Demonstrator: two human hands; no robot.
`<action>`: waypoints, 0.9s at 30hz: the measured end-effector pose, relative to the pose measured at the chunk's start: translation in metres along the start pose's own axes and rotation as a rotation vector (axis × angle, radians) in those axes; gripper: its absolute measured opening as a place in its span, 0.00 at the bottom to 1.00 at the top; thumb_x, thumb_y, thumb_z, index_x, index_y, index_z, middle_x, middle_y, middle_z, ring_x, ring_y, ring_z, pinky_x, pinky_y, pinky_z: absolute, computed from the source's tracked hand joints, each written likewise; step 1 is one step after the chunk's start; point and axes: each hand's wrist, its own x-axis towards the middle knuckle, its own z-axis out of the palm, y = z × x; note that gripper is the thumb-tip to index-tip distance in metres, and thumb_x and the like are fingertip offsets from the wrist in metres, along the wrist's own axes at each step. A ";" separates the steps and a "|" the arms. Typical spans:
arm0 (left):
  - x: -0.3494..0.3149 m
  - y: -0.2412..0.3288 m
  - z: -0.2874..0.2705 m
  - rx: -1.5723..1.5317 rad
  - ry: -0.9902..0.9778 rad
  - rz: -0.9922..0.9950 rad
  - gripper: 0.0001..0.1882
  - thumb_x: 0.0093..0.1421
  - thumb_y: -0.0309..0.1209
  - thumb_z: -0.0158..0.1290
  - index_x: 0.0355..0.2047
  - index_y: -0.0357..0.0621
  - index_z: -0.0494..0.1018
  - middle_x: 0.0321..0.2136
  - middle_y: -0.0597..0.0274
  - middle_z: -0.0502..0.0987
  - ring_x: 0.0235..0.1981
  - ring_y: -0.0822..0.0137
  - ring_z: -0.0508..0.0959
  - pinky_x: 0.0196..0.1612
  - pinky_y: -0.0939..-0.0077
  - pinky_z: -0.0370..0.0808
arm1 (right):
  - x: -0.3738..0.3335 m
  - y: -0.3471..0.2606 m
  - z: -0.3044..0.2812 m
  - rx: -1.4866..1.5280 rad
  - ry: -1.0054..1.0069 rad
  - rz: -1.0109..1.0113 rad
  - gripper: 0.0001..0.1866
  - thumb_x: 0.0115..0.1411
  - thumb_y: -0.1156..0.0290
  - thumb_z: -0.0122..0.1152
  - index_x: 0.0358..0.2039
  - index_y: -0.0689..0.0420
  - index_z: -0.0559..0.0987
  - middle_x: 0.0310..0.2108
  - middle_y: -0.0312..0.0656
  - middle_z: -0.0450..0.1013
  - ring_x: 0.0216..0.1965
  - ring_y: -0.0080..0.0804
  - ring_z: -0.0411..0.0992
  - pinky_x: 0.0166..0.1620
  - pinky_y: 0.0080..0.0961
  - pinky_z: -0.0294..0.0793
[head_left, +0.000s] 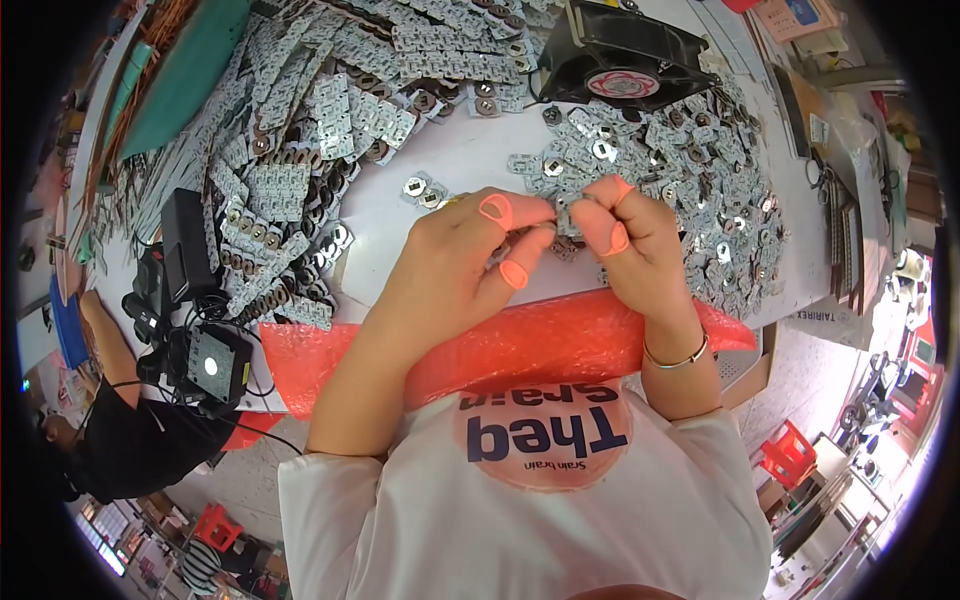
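Pink finger cots cover the thumb and forefinger of each hand. My left hand (446, 252) pinches the left side of a small grey-white circuit board (563, 212), and its fingers are closed. On the other side, my right hand (641, 237) grips the same piece between thumb and forefinger. Much of the board is hidden behind the fingertips. Just beyond and to the right of the hands spreads a pile of loose small boards (690, 165), some with round metal parts. A few single boards (425, 190) lie to the left of my left hand.
Strips of joined boards (278, 192) heap up at the left and back. A black fan (622, 62) stands at the back. Red plastic sheeting (500, 352) covers the near table edge. Black electronic devices with cables (215, 362) sit at left, near another person in black (140, 440).
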 end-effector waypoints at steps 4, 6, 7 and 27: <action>0.000 -0.009 0.005 0.145 0.051 0.035 0.11 0.51 0.20 0.58 0.36 0.35 0.72 0.31 0.55 0.78 0.28 0.66 0.78 0.29 0.79 0.76 | 0.003 0.003 0.002 -0.142 0.020 -0.076 0.08 0.60 0.72 0.55 0.24 0.59 0.72 0.18 0.26 0.62 0.20 0.11 0.57 0.22 0.12 0.55; 0.001 -0.011 0.007 0.150 0.068 0.038 0.11 0.52 0.21 0.58 0.36 0.35 0.72 0.31 0.56 0.78 0.28 0.66 0.78 0.30 0.79 0.76 | 0.004 0.002 0.003 -0.150 0.028 -0.032 0.08 0.59 0.73 0.56 0.24 0.59 0.72 0.17 0.26 0.62 0.20 0.11 0.57 0.22 0.12 0.56; 0.001 -0.012 0.009 0.142 0.087 0.030 0.11 0.52 0.20 0.58 0.36 0.35 0.72 0.31 0.56 0.78 0.28 0.66 0.78 0.29 0.79 0.76 | 0.005 0.000 0.004 -0.117 0.040 0.010 0.07 0.59 0.73 0.56 0.24 0.59 0.73 0.17 0.26 0.62 0.19 0.11 0.57 0.22 0.12 0.56; 0.002 -0.007 0.009 0.063 0.050 -0.003 0.12 0.53 0.18 0.55 0.39 0.39 0.73 0.37 0.54 0.75 0.35 0.64 0.76 0.34 0.77 0.75 | 0.007 0.001 -0.007 -0.216 -0.086 0.000 0.07 0.60 0.72 0.56 0.30 0.62 0.79 0.16 0.30 0.66 0.18 0.14 0.60 0.21 0.14 0.59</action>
